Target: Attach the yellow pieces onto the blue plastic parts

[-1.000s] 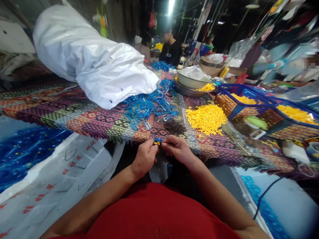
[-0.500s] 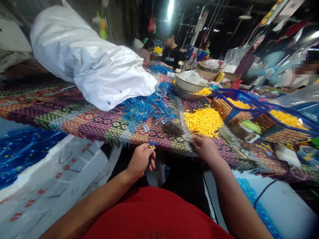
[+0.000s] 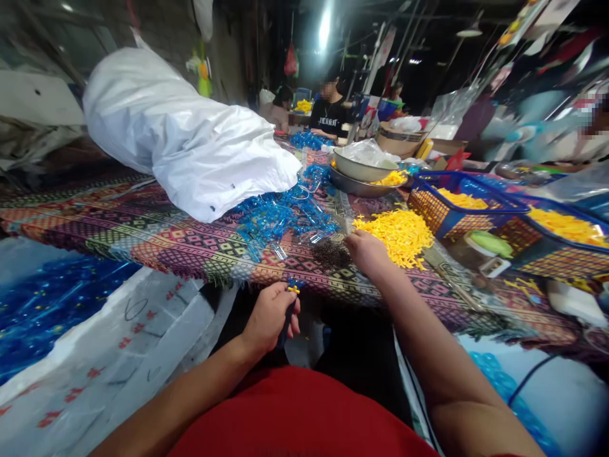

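My left hand [image 3: 272, 317] is closed at the table's front edge around a small yellow plastic piece [image 3: 294, 289] with a blue part above it. Something dark lies along its fingers, and I cannot tell what it is. My right hand [image 3: 366, 251] is over the table with fingertips drawn together, between a heap of tiny dark pieces [image 3: 330, 255] and a pile of yellow plastic pieces [image 3: 397, 236]. Whatever its fingertips hold is too small to make out. Clear blue plastic parts [image 3: 280, 212] lie scattered behind the dark heap.
A large white sack [image 3: 190, 133] lies on the patterned tablecloth [image 3: 157, 231] at left. Stacked bowls [image 3: 364, 165] and blue baskets [image 3: 469, 202] of yellow pieces stand at back right. A white foam box [image 3: 137, 330] is below left. A person [image 3: 328, 114] sits across the table.
My right hand has moved left and away from me, from the yellow pile's front edge to beside the dark heap. My left hand keeps its hold. The view has shifted slightly.
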Demonstrator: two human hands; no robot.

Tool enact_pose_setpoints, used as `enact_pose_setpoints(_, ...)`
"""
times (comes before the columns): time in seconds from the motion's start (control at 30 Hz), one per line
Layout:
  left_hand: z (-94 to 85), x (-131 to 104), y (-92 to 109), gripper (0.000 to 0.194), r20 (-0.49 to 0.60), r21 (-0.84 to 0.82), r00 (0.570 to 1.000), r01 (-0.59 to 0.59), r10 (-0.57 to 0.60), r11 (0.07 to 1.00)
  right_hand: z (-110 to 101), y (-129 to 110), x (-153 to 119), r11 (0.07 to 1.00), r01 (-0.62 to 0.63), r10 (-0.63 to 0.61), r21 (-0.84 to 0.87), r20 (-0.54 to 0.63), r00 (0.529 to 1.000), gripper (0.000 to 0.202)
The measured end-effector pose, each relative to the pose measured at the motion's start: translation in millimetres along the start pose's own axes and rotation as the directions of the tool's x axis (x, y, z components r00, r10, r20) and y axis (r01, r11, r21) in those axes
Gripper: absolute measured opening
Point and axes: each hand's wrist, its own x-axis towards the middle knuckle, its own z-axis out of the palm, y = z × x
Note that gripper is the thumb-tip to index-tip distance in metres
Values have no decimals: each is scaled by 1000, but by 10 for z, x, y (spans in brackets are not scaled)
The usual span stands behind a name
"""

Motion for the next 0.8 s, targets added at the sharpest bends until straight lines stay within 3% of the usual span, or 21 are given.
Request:
enact_pose_setpoints(0.27,-100,-16,8,15,-37,-14,999,6,-6,1000,-8,36,326,998,38,-36,-41,50,998,24)
enact_pose_setpoints(0.6,-169,-21,37,16,-59,-16,998,11,-12,1000,69,-205,750,952,302,-306,49,121,944,20)
enact_pose_setpoints(0.7,-252,-2,11,16,-80,-43,997,-9,5,999,-12,-236,726,952,300,-304,55,85,949,23)
enact_pose_setpoints(0.8,-341,39,-1,17,-110,-91,993,-47,37,995,-134,-412,501,919,357,-344,165,-102,933,31)
